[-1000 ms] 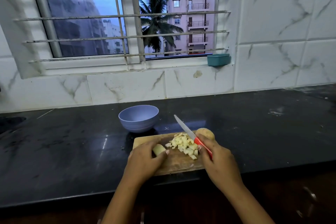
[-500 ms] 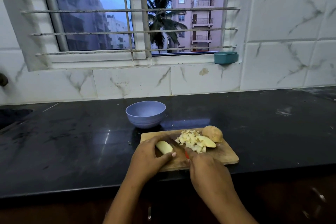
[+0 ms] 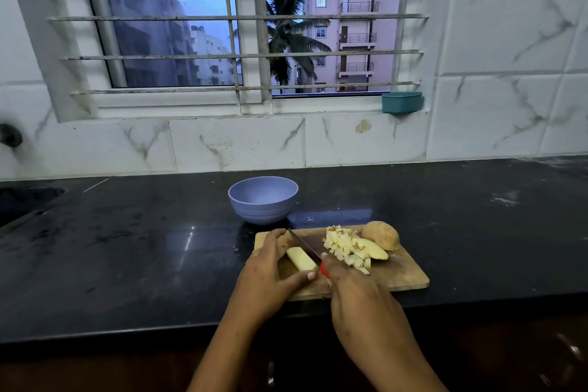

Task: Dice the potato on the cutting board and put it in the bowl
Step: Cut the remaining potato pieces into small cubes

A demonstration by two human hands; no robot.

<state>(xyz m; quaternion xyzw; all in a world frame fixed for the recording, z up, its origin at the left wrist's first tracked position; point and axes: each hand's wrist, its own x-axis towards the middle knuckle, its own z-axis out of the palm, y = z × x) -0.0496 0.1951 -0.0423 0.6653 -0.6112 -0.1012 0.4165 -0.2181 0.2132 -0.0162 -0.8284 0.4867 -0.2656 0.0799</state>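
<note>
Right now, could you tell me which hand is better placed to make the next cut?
The right hand: it already grips the knife, its blade beside the potato strip. The left hand steadies that strip on the cutting board.

I'm looking across a black stone counter [image 3: 461,232], glossy and smudged, with a pale smear [image 3: 504,200] on it at the far right. Behind it runs a white marble-veined tile wall [image 3: 509,73]. A barred window [image 3: 241,32] sits above, left of centre. Through it I see a palm tree [image 3: 286,38] and a pink apartment block [image 3: 353,16] under a dusk sky. A small teal tub [image 3: 401,102] rests on the sill's right end. At the far left edge, a dark sink recess [image 3: 25,200] shows.
</note>
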